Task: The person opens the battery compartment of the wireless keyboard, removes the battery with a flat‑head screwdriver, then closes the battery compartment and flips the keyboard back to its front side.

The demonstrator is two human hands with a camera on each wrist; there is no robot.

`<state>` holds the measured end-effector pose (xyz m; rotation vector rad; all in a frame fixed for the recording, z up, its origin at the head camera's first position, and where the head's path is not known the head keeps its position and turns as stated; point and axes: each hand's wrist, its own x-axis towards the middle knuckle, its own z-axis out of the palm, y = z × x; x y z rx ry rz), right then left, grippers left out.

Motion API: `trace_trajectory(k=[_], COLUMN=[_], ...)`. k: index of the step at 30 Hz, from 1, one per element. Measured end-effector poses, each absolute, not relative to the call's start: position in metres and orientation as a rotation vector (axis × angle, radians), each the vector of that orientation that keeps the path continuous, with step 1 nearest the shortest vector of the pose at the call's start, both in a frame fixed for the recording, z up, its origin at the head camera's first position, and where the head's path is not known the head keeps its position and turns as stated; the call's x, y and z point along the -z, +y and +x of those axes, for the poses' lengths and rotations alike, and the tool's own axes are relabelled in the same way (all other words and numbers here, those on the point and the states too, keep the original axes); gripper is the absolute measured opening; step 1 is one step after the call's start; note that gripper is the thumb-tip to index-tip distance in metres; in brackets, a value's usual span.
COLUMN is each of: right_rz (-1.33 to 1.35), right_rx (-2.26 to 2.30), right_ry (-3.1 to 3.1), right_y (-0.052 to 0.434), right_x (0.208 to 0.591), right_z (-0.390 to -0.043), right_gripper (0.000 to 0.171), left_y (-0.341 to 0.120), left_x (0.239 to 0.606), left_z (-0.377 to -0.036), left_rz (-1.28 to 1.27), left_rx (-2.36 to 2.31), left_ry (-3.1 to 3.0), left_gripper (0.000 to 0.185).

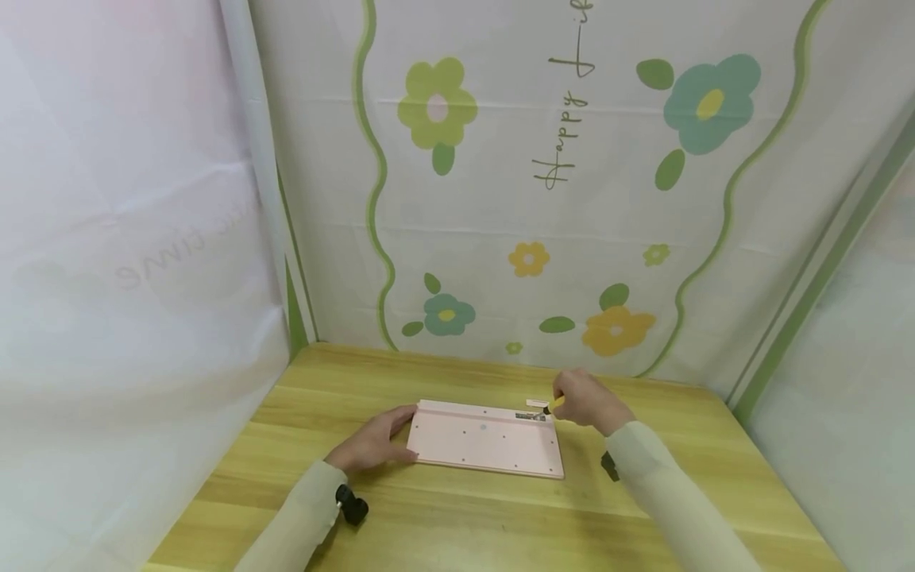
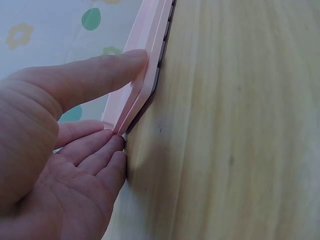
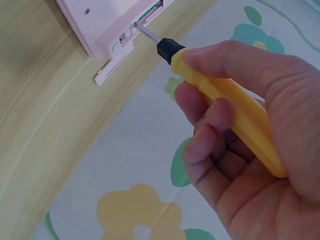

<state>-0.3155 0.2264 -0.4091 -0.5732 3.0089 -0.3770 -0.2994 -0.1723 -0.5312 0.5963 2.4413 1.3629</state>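
The right hand (image 3: 250, 145) grips a yellow screwdriver (image 3: 227, 105), tip in the pink keyboard's (image 1: 484, 438) far-right corner, while flat left fingers (image 2: 95, 75) steady its left end.

The left hand (image 1: 373, 445) lies low at centre-left of the head view, fingers straight, thumb extended. The right hand (image 1: 588, 401), right of centre, has its fingers (image 3: 207, 132) curled tight. Both forearms wear pale sleeves.

Head view looks down from afar; wrist views close, seemingly sharing the pink keyboard (image 1: 484, 438).
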Motion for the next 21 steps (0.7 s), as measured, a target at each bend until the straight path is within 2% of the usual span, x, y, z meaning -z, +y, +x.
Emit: trace_trajectory(k=[10,16,21], right_rz=[-0.657,-0.477,-0.375], right_rx=[0.631,0.879,1.08], right_ry=[2.927,2.775,2.583], right_y=[0.252,0.285,0.305], right_x=[0.419,0.44,0.457], right_z=[-0.327,-0.329,-0.326], right_gripper=[0.036,0.032,0.038], left_y=[-0.176,-0.177,-0.175], left_x=[0.529,0.529,0.532], left_z=[-0.3,-0.3,-0.301], left_rz=[0.603,0.597,0.594], left_rx=[-1.378,-1.371,-1.36], left_ry=[2.439,2.445,2.451], left_gripper=[0.091,0.092,0.091])
